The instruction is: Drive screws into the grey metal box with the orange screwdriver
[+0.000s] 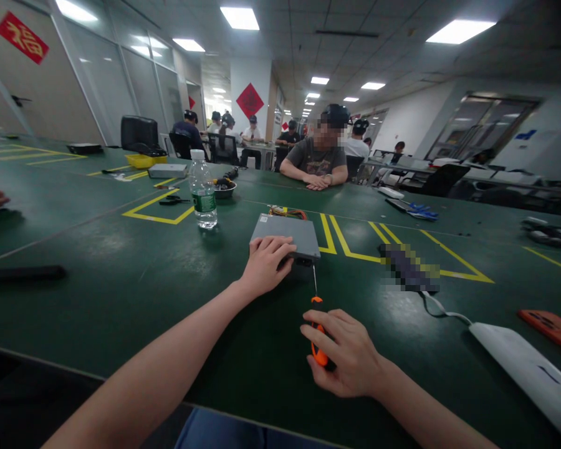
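Grey box (295,229) is lying under the left hand (267,265), fingers spread; right hand (343,352) is gripping screwdriver (320,357); tilting could cause slipping.

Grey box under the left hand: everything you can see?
The grey box, apparently metal, lies flat on the green table, with a small white label by its far left corner. A black socket sits at the right of its near face; coloured wires bunch at the far side. The left hand rests on its near edge. A screwdriver has its tip by the near right corner; contact is unclear.
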`<control>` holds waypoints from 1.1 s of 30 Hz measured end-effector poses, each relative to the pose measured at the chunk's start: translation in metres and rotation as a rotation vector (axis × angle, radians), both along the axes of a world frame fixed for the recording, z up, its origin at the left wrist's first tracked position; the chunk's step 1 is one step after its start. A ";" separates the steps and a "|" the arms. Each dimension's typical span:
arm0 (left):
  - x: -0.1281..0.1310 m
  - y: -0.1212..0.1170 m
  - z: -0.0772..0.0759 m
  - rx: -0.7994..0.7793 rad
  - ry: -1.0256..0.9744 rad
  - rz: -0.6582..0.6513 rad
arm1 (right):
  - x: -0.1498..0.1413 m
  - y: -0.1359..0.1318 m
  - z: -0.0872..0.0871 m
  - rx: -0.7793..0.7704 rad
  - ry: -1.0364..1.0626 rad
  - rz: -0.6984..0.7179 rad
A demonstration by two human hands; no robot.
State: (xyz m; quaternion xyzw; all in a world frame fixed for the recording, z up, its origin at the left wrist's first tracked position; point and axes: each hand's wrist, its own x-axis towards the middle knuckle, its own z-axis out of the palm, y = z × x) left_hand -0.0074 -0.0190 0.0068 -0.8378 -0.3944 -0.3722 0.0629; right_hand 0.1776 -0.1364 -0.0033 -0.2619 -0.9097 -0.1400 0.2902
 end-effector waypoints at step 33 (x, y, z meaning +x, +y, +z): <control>-0.002 0.000 0.001 0.009 0.006 -0.007 | 0.001 -0.002 0.001 0.022 0.002 0.037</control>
